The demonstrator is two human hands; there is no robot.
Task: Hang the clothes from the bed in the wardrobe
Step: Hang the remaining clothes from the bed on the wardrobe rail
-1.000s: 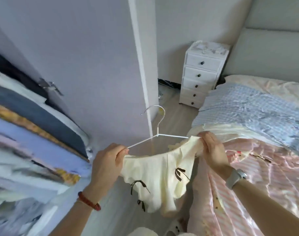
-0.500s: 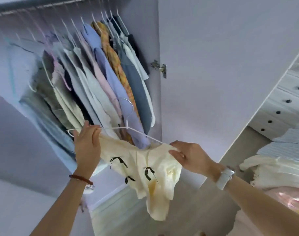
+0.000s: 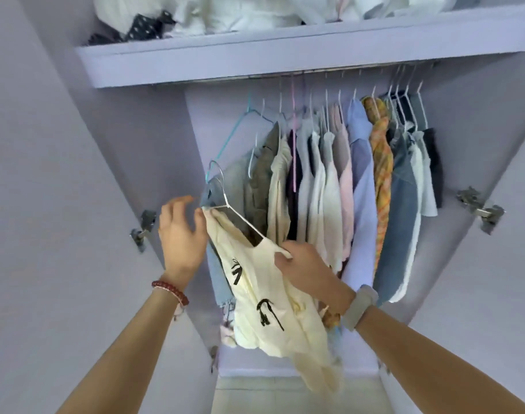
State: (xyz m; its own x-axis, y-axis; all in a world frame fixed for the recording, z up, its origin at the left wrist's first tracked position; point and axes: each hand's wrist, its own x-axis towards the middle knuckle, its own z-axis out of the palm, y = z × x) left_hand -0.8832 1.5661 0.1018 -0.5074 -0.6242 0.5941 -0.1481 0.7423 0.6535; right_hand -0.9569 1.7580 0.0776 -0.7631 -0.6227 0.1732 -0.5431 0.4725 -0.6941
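Here the pale yellow sleeveless top with small black bows [image 3: 264, 294] hangs on a thin white wire hanger [image 3: 231, 209], tilted, in front of the open lilac wardrobe [image 3: 76, 204] and just before the row of hung clothes. The right hand [image 3: 303, 265] pinches the lower right shoulder of the top, where the hanger's end goes into the fabric; a grey band [image 3: 359, 307] sits on that wrist. The left hand [image 3: 180, 231] is beside the upper left shoulder of the top with its fingers spread and relaxed; its fingertips seem to touch the fabric edge, but the hand is blurred and I cannot tell this surely. A red bead bracelet [image 3: 170, 291] is on the left wrist. The hook of the hanger stands well below the metal rail [image 3: 315, 73] and is not on it. On the rail hang many garments: a grey one, an olive one, white and pink shirts, a blue shirt [image 3: 359, 180], an orange patterned piece [image 3: 380, 162] and denim. On the lilac shelf [image 3: 195, 62] above the rail lie white bundles of cloth and a dark dotted fabric [image 3: 147, 25].
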